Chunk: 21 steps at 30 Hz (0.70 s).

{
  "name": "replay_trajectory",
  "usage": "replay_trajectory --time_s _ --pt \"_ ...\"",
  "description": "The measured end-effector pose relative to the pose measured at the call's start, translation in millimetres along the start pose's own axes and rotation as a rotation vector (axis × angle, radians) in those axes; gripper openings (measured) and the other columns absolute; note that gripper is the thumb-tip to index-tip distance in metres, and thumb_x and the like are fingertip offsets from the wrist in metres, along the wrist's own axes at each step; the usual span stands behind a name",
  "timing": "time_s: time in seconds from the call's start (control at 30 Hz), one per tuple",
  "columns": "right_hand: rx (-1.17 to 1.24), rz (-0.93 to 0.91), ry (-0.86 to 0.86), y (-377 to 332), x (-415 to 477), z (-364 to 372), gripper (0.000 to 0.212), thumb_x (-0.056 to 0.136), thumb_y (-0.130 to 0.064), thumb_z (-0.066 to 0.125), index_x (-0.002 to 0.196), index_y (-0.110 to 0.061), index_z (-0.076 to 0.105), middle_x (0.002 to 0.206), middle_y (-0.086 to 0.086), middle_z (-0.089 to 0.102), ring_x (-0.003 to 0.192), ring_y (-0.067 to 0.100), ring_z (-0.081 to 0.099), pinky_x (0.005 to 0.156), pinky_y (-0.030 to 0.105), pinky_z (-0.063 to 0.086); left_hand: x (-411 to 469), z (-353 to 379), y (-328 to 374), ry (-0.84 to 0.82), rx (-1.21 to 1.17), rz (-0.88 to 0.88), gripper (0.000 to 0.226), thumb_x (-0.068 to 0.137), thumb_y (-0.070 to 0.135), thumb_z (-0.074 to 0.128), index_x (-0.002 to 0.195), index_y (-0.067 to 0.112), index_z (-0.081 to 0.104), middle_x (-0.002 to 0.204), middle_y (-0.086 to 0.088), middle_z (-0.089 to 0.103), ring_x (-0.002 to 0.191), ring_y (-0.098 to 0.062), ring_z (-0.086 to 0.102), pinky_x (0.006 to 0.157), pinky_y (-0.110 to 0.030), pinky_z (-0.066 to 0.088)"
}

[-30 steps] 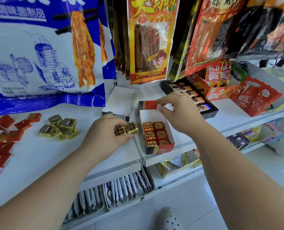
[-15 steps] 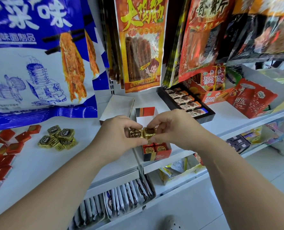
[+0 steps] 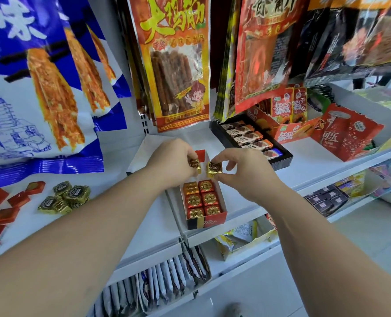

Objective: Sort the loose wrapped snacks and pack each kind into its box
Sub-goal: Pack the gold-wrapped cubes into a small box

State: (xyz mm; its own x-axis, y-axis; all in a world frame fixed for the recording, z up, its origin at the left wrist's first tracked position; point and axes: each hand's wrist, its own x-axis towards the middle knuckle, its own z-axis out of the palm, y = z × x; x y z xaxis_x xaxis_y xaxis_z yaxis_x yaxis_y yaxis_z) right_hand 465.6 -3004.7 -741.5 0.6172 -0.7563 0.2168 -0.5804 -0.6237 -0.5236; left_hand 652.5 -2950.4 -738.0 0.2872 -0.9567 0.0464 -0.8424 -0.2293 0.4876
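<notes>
A white metal shelf [image 3: 144, 225] holds a small red-and-white cardboard box [image 3: 212, 221] at its near edge, with six shiny orange-gold candies [image 3: 200, 199] inside. Just above the box, the left hand [image 3: 169, 163] pinches one gold-foil candy [image 3: 194, 164]. The right hand [image 3: 245, 172] pinches a second gold-foil candy [image 3: 214, 168]. On the left lie loose green-gold wrapped candies [image 3: 64, 197] and flat red square snacks [image 3: 4, 202]. Big snack bags [image 3: 174, 65] hang behind.

White shelf [image 3: 315, 164], red-fronted box [image 3: 204, 222], gold-wrapped sweets [image 3: 64, 199], loose red squares [image 3: 5, 215], black tray [image 3: 282, 159]
</notes>
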Motion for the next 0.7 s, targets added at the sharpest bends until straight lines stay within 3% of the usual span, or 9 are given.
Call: replay_trajectory --time_s 0.17,0.43,0.5,0.6,0.7 --pt "-0.037 -0.033 0.012 3.9 1.9 7.2 0.028 0.079 -0.034 0.08 0.106 -0.033 0.071 0.09 -0.02 0.063 0.077 0.004 0.055 0.057 0.017 0.036 6.1 1.4 -4.8 -0.108 0.101 -0.014 0.036 0.069 0.022 0.087 0.104 0.02 0.077 0.105 0.002 0.072 0.093 -0.015 0.064 0.08 -0.032 0.056" --pt "-0.085 -0.058 0.022 -2.7 6.9 16.0 0.029 0.081 -0.033 0.078 0.11 -0.031 0.071 0.105 -0.017 0.068 0.084 0.004 0.046 0.06 0.017 0.03 1.4 -7.8 -9.9 -0.251 0.111 0.024 0.044 0.081 0.025 0.077 0.123 0.017 0.068 0.13 -0.001 0.063 0.114 -0.018 0.058 0.09 -0.028 0.048" --pt "-0.104 -0.058 0.01 -6.0 13.1 17.7 0.031 0.081 -0.033 0.078 0.11 -0.03 0.071 0.106 -0.016 0.068 0.087 0.007 0.048 0.063 0.023 0.033 -3.6 -9.7 -11.0 -0.205 0.096 0.037 0.044 0.086 0.026 0.072 0.128 0.018 0.065 0.133 -0.001 0.061 0.116 -0.019 0.058 0.087 -0.026 0.046" --pt "-0.127 -0.035 -0.011 -9.9 24.2 23.1 0.033 0.078 -0.032 0.08 0.109 -0.032 0.071 0.105 -0.01 0.07 0.101 0.014 0.055 0.074 0.03 0.046 -17.6 -11.4 -15.5 -0.002 0.015 0.072 0.035 0.088 0.026 0.068 0.123 0.02 0.067 0.127 0.003 0.061 0.111 -0.017 0.058 0.088 -0.028 0.046" --pt "-0.202 -0.034 -0.08 -13.9 30.8 27.3 0.032 0.078 -0.03 0.079 0.11 -0.029 0.072 0.107 -0.008 0.071 0.105 0.018 0.056 0.079 0.03 0.048 -38.5 -7.5 -24.1 0.137 -0.107 0.039 0.052 0.086 0.036 0.07 0.134 0.025 0.055 0.135 0.004 0.046 0.114 -0.017 0.053 0.095 -0.03 0.044"
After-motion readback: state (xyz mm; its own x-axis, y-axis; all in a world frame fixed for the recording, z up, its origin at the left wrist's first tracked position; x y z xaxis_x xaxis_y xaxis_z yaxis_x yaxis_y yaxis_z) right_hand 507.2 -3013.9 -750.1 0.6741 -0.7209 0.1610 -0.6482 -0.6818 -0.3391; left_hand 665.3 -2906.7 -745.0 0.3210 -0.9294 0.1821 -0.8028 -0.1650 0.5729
